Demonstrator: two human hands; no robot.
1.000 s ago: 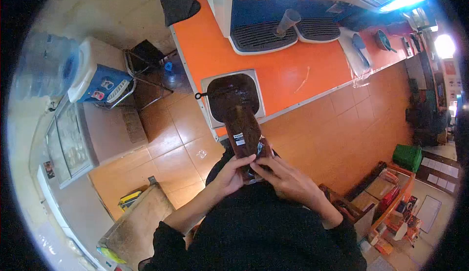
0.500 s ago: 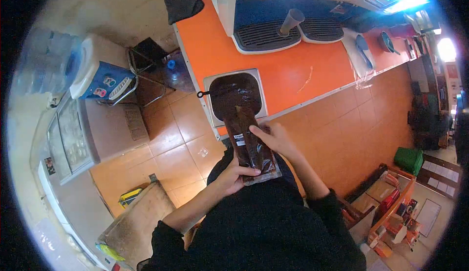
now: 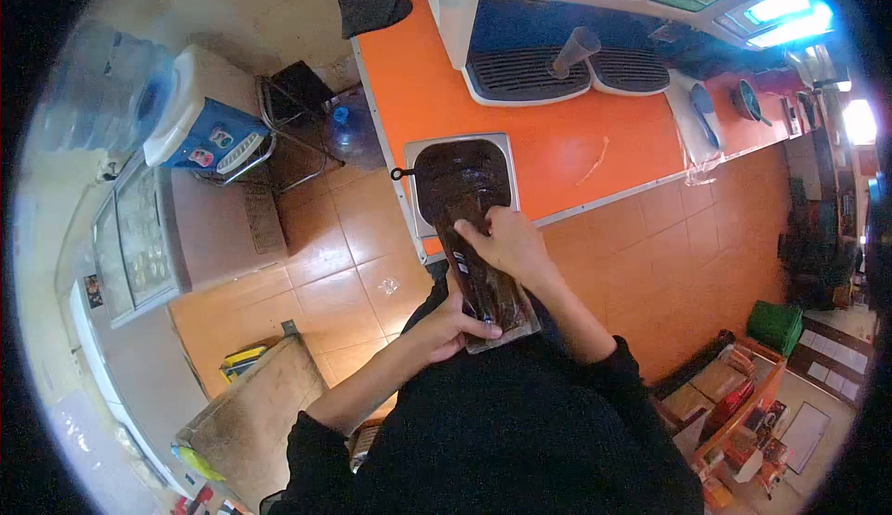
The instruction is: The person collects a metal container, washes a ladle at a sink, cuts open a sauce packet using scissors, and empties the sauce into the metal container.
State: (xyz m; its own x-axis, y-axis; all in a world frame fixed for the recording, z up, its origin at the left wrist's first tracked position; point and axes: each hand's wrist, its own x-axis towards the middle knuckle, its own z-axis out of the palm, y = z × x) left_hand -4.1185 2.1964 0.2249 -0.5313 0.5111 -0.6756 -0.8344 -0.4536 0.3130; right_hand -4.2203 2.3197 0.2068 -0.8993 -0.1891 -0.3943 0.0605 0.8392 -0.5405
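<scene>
A long clear bag of dark brown contents [image 3: 480, 283] slants down from the steel container [image 3: 410, 155] toward my body, its upper end over the dark contents there. My left hand [image 3: 457, 326] grips the lower end, thumb on top. Higher up, my right hand [image 3: 506, 244] is closed round the bag's right side near the container's front edge, thumb across the top. The container is set in the orange counter [image 3: 557, 157], and a black handle with a ring [image 3: 398, 173] sticks out over its left rim.
A clear cup [image 3: 576, 48] stands on the black drip trays [image 3: 530, 78] of a machine. A black cloth [image 3: 372, 0] lies at the counter's back left. Bottles, a blue-and-white box [image 3: 214, 143] and a freezer [image 3: 139, 246] are at left; a crate [image 3: 715, 385] is at lower right.
My right hand has moved from the bag's lower end up to its upper part and closed there. My left hand stays at the lower end. The view has shifted slightly.
</scene>
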